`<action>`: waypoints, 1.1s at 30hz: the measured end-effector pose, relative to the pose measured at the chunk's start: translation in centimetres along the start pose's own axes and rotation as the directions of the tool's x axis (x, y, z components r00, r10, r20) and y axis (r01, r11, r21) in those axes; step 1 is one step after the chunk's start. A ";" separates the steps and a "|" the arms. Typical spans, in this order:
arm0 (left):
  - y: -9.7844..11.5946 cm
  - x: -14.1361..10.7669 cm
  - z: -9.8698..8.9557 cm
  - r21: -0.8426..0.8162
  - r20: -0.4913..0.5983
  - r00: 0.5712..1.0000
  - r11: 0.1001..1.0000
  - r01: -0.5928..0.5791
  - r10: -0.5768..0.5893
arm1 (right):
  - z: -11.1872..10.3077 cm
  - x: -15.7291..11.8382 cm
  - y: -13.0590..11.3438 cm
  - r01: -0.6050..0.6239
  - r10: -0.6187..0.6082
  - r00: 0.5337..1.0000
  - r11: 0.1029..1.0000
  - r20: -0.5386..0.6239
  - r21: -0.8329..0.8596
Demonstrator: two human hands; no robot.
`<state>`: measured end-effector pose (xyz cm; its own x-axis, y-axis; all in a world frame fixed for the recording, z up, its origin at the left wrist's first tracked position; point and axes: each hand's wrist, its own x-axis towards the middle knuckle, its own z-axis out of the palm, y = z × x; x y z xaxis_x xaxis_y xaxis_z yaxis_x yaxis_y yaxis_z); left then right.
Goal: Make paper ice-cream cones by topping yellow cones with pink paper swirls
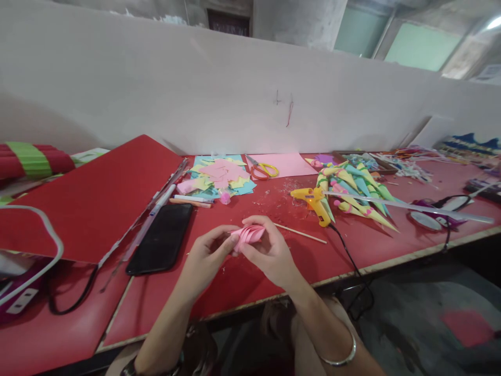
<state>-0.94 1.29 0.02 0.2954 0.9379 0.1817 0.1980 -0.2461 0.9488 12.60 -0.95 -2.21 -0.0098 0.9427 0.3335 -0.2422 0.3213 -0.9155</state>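
Between my two hands, over the front of the red table [235, 297], is a folded pink paper [250, 235] with several layered pleats. My left hand [209, 256] pinches its left end between thumb and fingers. The fingers of my right hand [272, 253] curl round its right side, the thumb pressed on the near face. A thin wooden stick [301, 233] lies just beyond my right hand. Past my hands sits a pile of pink, yellow and blue paper cut-outs [221, 175], with a small pink pompom [225, 198] at its near edge.
A yellow glue gun [313, 202] with a long clear glue stick [410, 205] lies right of centre, its cord hanging over the edge. Behind are paper cones [362, 188], scissors [263, 171] and pink paper [291, 163]. A black phone [161, 239] and red board [97, 203] are left.
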 end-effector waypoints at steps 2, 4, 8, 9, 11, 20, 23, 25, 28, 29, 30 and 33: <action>0.0 0.0 0.0 -0.019 0.008 1.000 1.000 0.004 -0.004 | -0.2 0.0 -0.1 0.034 -0.033 0.999 0.998 0.019 -0.043; -0.1 0.0 0.0 -0.032 0.019 1.000 0.999 0.009 -0.009 | -0.3 0.1 -0.3 0.063 -0.062 0.998 0.995 0.014 -0.084; -0.1 -0.1 0.2 -0.072 0.022 0.999 0.997 0.040 -0.038 | -0.2 0.2 -0.4 0.044 -0.047 0.999 0.993 -0.026 -0.106; -0.1 -0.1 0.3 -0.087 0.011 0.999 0.995 0.043 -0.043 | -0.1 0.2 -0.4 0.033 -0.037 0.999 0.994 -0.037 -0.104; -0.1 -0.1 0.4 -0.109 -0.011 0.999 0.993 0.038 -0.040 | 0.0 0.2 -0.4 0.013 -0.019 0.998 0.995 -0.058 -0.097; -0.4 -0.1 0.4 -0.092 0.012 1.000 0.996 -0.014 0.015 | 0.4 0.3 -0.5 -0.073 0.073 0.982 0.997 -0.176 0.003; -0.3 0.0 0.4 -0.062 -0.017 0.999 0.997 -0.039 0.038 | 0.6 0.3 -0.5 -0.076 0.082 0.979 0.996 -0.188 0.038; -0.1 0.0 0.4 -0.034 -0.046 0.997 0.998 -0.056 0.055 | 0.7 0.3 -0.5 -0.087 0.096 0.977 0.995 -0.191 0.056; -0.1 -0.1 0.4 0.013 -0.088 0.993 0.997 -0.075 0.076 | 0.9 0.2 -0.4 -0.103 0.113 0.972 0.993 -0.206 0.057; -0.2 -0.2 0.4 0.026 -0.096 0.991 0.996 -0.085 0.087 | 0.9 0.2 -0.4 -0.102 0.112 0.970 0.993 -0.217 0.056; -0.3 -0.2 0.4 0.040 -0.102 0.990 0.994 -0.098 0.102 | 1.0 0.2 -0.5 -0.098 0.109 0.967 0.994 -0.229 0.058; -0.4 -0.3 0.3 0.075 -0.109 0.984 0.988 -0.135 0.143 | 1.0 0.1 -0.5 -0.082 0.098 0.966 0.994 -0.241 0.076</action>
<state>-0.77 1.05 -0.50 0.2167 0.9141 0.3427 0.2255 -0.3884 0.8935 11.71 -1.07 -1.46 0.2002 0.9634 0.1782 -0.3131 0.2353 -0.9201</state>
